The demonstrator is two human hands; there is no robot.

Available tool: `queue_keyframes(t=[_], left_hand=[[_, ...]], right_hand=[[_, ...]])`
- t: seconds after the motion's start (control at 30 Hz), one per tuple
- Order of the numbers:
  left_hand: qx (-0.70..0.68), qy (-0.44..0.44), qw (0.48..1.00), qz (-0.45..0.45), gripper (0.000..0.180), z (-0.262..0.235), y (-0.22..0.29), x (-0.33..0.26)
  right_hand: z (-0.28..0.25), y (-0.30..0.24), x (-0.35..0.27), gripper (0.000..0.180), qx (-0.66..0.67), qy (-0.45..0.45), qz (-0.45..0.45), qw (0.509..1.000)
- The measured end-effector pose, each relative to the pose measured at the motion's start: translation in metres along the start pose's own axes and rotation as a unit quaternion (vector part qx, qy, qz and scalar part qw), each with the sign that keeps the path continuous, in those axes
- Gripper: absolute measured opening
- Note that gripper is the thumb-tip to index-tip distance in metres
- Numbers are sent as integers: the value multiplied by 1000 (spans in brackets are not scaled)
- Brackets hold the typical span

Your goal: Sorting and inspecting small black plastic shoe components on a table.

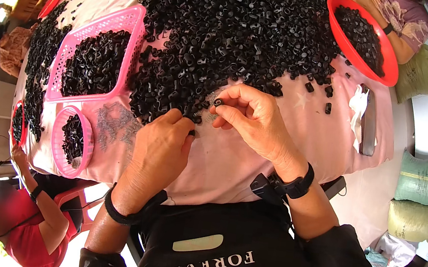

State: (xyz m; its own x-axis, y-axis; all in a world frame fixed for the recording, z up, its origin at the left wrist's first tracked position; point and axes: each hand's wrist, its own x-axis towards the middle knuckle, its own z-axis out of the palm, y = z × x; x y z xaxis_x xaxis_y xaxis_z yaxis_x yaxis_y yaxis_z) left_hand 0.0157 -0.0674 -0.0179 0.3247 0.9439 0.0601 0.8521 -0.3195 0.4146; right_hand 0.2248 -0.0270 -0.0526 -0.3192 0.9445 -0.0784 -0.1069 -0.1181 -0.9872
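Left hand [160, 141] pinching black piece [192, 133] — right hand [260, 122] pinching second piece [218, 102]

Between the hands: Open pink cloth [219, 172] separates the left hand [161, 140] from the right hand [259, 120], a passage running down to the near table edge.
Right flank: A broad bare stretch extends from the right hand to a dark, elongated object [369, 127] and white tissue [358, 104], which stand in the way.
Ahead: Heaped black parts [238, 28] bar the route, a red bowl [389, 74] at their right.
Left flank: A rectangular pink basket [136, 31], round pink basket [57, 142] and silvery pieces [112, 125] crowd the approach.
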Motion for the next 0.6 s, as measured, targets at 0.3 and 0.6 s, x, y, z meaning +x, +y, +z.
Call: queue_keyframes(t=[0.3, 0.6], left_hand=[[-19, 2, 999, 43, 15, 1, -1, 4], [-29, 55, 996, 66, 12, 10, -6, 20]], right_hand=[[-1, 0, 0, 7, 4, 2, -13, 1000], [-1, -3, -1, 6, -3, 4, -11, 1000]])
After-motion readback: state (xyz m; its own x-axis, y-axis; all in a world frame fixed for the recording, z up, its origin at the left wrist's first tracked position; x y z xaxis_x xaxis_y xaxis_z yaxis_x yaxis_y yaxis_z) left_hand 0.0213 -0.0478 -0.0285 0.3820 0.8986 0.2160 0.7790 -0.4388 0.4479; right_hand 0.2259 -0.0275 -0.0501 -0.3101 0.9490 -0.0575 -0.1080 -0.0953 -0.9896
